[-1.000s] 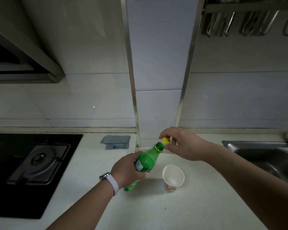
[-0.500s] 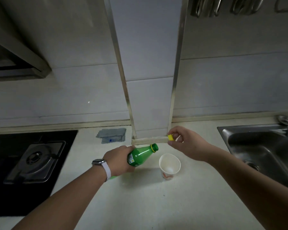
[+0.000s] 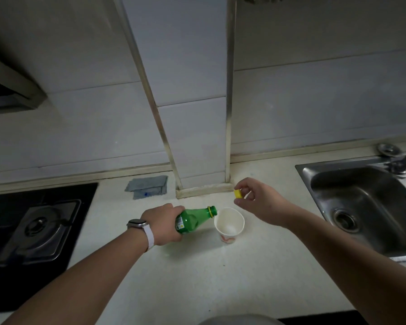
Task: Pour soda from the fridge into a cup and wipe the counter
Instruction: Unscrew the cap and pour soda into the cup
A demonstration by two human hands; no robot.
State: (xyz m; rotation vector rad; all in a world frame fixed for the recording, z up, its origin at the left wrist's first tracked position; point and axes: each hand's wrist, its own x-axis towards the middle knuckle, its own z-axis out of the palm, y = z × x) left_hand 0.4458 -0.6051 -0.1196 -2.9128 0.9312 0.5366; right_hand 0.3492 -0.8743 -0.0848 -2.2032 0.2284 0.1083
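- Two early steps look done, judging by how things lie: the soda bottle (image 3: 192,220) is out over the counter (image 3: 220,282), and its yellow cap (image 3: 238,194) is off.
- The pour is the step in hand. The left hand (image 3: 162,225) grips the bottle round its body and holds it tipped almost level, with the open mouth right at the left rim of the paper cup (image 3: 229,225).
- No stream shows and the cup's bottom looks pale and dry, though the light is too dim to be sure. I judge the pouring barely begun, if at all.
- The right hand (image 3: 258,202) hovers just behind the cup, pinching the cap between thumb and fingertips.
- Left to do: fill the cup, likely recap the bottle, then wipe the counter. A folded grey cloth (image 3: 148,190) lies by the wall, between the stove (image 3: 38,228) and the tiled pillar.
- The bottle is clear green plastic with a small label and a yellow ring at the neck; its liquid level cannot be made out.
- The cup is white with a red mark low on its side, and stands upright left of the sink (image 3: 300,166).
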